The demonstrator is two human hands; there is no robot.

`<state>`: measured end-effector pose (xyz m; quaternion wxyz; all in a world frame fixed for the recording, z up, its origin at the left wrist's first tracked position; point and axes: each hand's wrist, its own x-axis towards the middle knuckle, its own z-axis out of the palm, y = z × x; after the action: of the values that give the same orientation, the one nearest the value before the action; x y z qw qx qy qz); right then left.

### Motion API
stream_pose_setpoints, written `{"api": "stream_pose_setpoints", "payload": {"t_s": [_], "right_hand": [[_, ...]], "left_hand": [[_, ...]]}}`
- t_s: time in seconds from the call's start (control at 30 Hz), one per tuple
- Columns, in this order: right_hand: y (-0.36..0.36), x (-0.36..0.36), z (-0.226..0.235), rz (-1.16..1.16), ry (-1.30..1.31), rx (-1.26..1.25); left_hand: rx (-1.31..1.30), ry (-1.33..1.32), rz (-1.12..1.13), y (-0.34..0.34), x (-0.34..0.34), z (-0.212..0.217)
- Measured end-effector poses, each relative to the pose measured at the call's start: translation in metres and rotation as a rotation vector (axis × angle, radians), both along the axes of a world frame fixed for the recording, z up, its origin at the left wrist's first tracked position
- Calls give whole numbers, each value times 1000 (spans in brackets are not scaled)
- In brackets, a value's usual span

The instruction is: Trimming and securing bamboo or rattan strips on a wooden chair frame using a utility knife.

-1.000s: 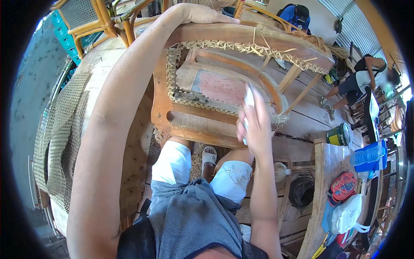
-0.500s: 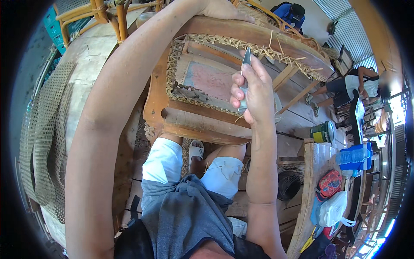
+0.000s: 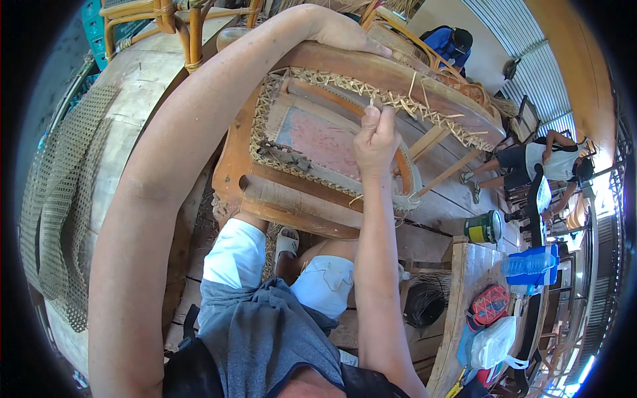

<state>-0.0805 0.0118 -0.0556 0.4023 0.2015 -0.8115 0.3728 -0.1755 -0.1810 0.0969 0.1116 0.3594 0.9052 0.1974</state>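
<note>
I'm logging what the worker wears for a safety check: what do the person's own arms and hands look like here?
Both forearms are bare up to the frame's lower edge, with no sleeves showing. The left hand and the right hand are bare too: no gloves, and no rings, watch or wristband that I can see.

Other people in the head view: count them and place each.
2. One person in blue with a dark cap is at the top, behind the chair frame. Another person in a white shirt sits at right by the floorboards. More may be hidden beyond the rim.
</note>
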Motion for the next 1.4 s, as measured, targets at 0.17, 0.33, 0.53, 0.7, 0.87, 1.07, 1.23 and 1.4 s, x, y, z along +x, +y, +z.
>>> {"api": "stream_pose_setpoints", "payload": {"t_s": [0.17, 0.33, 0.53, 0.7, 0.87, 1.07, 1.23, 1.4], "right_hand": [[-19, 35, 43, 460, -711, -783], [-22, 27, 52, 107, -683, -448], [-32, 123, 63, 150, -156, 91], [33, 147, 22, 171, -262, -131], [17, 143, 37, 308, -16, 40], [16, 196, 12, 474, -14, 134], [98, 243, -65, 140, -1002, 25], [198, 313, -189, -269, -1320, -913]], "left_hand": [[3, 227, -83, 1, -25, -30], [-306, 159, 63, 1, -29, -15], [-9, 148, -132, 0, -3, -14], [-72, -92, 310, 20, 27, 17], [86, -53, 350, 0, 12, -9], [253, -156, 305, 3, -9, -9], [710, -181, 268, -1, 0, -16], [959, 471, 234, -9, 57, 1]]}}
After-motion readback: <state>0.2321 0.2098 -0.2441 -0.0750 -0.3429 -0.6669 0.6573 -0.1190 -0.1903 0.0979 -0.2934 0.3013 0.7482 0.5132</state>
